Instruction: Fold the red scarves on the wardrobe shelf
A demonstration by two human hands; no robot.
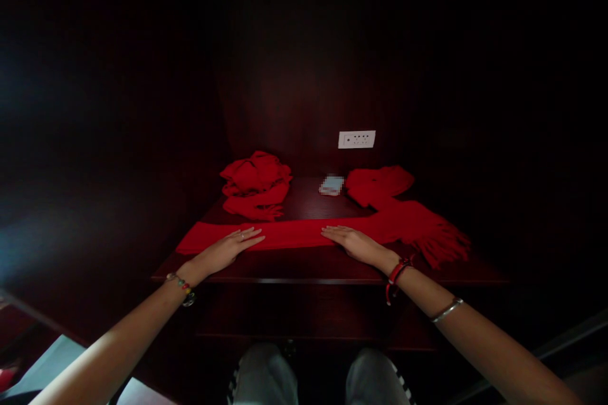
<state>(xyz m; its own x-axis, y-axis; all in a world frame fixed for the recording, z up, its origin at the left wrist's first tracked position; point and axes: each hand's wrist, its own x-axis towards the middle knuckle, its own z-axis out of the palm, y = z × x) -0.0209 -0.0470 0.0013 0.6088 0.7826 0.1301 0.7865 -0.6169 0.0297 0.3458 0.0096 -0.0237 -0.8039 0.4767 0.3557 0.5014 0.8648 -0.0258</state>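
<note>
A red scarf (292, 234) lies in a long flat strip across the dark wooden shelf (294, 266). Its fringed end spreads out at the right. My left hand (231, 245) rests palm down on the strip's left part, fingers stretched toward the middle. On the strip's right part lies my right hand (354, 242), also flat with its fingers extended. Neither hand grips the cloth. Behind my left hand is a crumpled pile of red cloth (256, 177) with fringe at its front. Another red bundle (380, 182) sits behind the scarf at the right; whether it joins the scarf I cannot tell.
A small pale item (331, 185), blurred out, lies at the back between the two bundles. A white power socket (356, 139) is set in the dark back wall. Dark panels close in both sides, and my knees (268, 373) are below the shelf's front edge.
</note>
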